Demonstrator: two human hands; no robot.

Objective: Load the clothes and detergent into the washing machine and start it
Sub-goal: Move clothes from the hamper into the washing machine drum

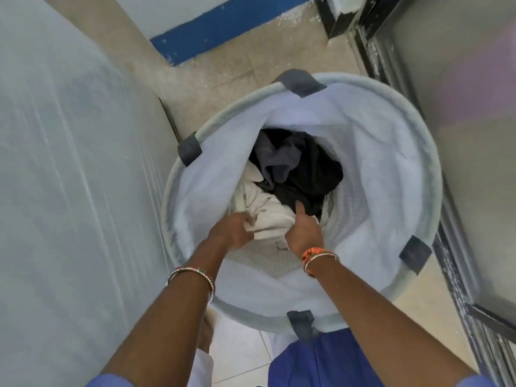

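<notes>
A round pale-blue laundry basket (413,152) with grey tabs on its rim stands on the tiled floor below me. Inside lie a white garment (268,216) at the near left and dark grey and black clothes (304,169) behind it. Both my arms reach down into the basket. My left hand (231,233) is closed on the left side of the white garment. My right hand (303,230) grips its right side, thumb pointing up against the black cloth. No detergent is in view.
A large pale surface wrapped in plastic film (69,177) fills the left side, close against the basket. A dark metal door frame (391,65) with a grey panel runs down the right. Beige floor tiles (231,79) and a blue skirting strip (223,26) lie beyond.
</notes>
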